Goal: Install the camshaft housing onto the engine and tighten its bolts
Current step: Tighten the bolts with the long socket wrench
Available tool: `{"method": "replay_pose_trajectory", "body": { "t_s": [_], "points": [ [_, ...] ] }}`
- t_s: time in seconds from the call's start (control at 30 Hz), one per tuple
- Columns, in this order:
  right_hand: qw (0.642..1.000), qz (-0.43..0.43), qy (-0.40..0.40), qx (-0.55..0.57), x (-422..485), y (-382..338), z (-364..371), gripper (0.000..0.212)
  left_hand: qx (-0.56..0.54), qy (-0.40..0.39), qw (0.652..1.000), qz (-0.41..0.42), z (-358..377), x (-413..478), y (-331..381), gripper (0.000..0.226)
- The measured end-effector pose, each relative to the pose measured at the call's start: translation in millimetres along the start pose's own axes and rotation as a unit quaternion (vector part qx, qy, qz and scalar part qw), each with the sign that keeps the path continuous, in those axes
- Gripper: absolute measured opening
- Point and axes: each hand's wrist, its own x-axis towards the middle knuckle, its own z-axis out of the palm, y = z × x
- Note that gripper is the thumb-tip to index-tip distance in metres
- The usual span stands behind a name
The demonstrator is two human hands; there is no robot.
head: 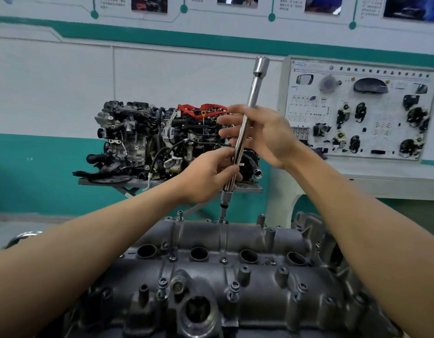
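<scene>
The grey cast camshaft housing (235, 267) lies across the engine in front of me, with four round plug wells along its middle. A long chrome extension bar (250, 98) stands nearly upright, its bit on a bolt (222, 218) at the housing's far edge. My left hand (208, 175) pinches the bar low down between thumb and fingers. Higher up, my right hand (262, 135) rests against the bar with its fingers nearly straight. Several bolts (163, 284) stand proud along the housing's near side.
A complete display engine (142, 140) with red parts sits on a metal stand behind the housing. A white training board (357, 111) with mounted car components stands at the right. A teal and white wall runs behind.
</scene>
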Motion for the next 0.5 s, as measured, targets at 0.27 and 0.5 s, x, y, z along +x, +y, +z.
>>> {"method": "replay_pose_trajectory", "body": {
  "t_s": [0.27, 0.5],
  "points": [
    [0.993, -0.047, 0.099, -0.050, 0, 6, 9, 0.017, 0.007, 0.120, 0.993, -0.023, 9, 0, -5, 0.023],
    [1.000, 0.003, 0.002, -0.021, 3, -1, -6, 0.032, -0.054, -0.008, 0.997, -0.055, -2, 3, -1, 0.009]
  ]
}}
